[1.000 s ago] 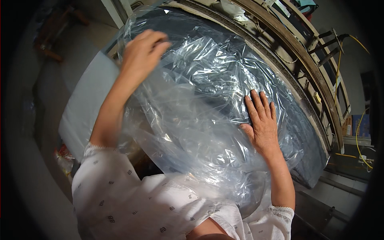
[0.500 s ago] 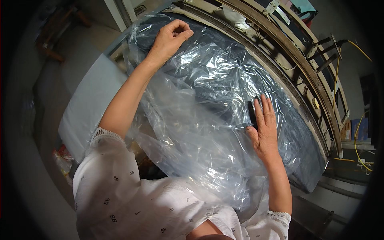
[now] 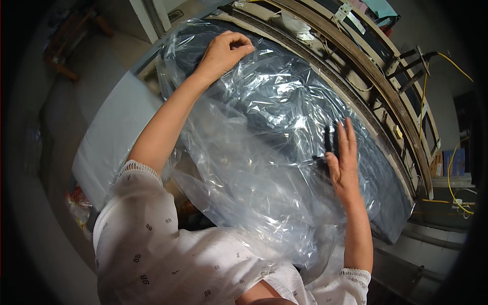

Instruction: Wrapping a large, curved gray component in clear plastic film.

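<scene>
Clear plastic film (image 3: 239, 157), loosely crumpled, lies across the dark bench (image 3: 395, 222), beside a wood-and-metal frame (image 3: 380, 81); the left hand (image 3: 226, 53) curls over its far portion, thumb and forefinger tips together, any pinched film indiscernible; the right hand (image 3: 345, 165), fingers extended and thumb apart, hovers above the film; uneven pulling could set creases, while dragging against the frame could snag or tear it.

L hand (image 3: 222, 54) curled, R hand (image 3: 346, 165) extended, both arms (image 3: 168, 119) fwd.
</scene>
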### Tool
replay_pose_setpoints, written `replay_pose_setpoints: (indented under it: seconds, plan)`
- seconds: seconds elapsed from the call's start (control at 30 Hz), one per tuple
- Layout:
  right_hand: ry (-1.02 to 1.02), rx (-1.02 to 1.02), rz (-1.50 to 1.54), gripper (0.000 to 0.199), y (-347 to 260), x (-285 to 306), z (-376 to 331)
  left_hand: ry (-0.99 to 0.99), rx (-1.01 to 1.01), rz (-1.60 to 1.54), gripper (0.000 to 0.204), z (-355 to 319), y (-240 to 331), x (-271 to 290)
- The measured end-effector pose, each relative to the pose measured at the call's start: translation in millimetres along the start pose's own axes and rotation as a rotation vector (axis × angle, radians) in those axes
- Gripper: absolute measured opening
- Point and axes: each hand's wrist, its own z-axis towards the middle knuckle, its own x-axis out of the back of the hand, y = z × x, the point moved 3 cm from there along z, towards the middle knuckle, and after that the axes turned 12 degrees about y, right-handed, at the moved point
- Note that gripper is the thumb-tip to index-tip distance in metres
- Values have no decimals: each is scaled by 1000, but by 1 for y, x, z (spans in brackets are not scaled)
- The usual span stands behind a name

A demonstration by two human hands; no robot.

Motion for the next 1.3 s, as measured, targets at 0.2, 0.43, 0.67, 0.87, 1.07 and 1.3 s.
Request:
replay_pose_setpoints:
  seconds: [0.2, 0.43, 0.67, 0.87, 1.07, 1.3]
  plan:
    - [92, -8, -93, 71, 5, 17, 20, 145, -40, -147, 14, 1, 16, 31]
    - [-229, -372, 178, 42, 48, 25, -13, 356, -173, 287, 10, -6, -26, 87]
    - [-34, -328, 182, 40, 31, 39, -17, 476, -303, 705, 9, 18, -58, 125]
    - [-39, -305, 141, 27, 29, 38, -15, 373, -59, 505, 11, 39, -75, 121]
    - [-56, -221, 167, 17, 36, 42, -16, 392, 124, 128, 14, 56, -96, 134]
    - [72, -350, 397, 14, 35, 46, -29, 400, 227, -209, 17, 58, -81, 125]
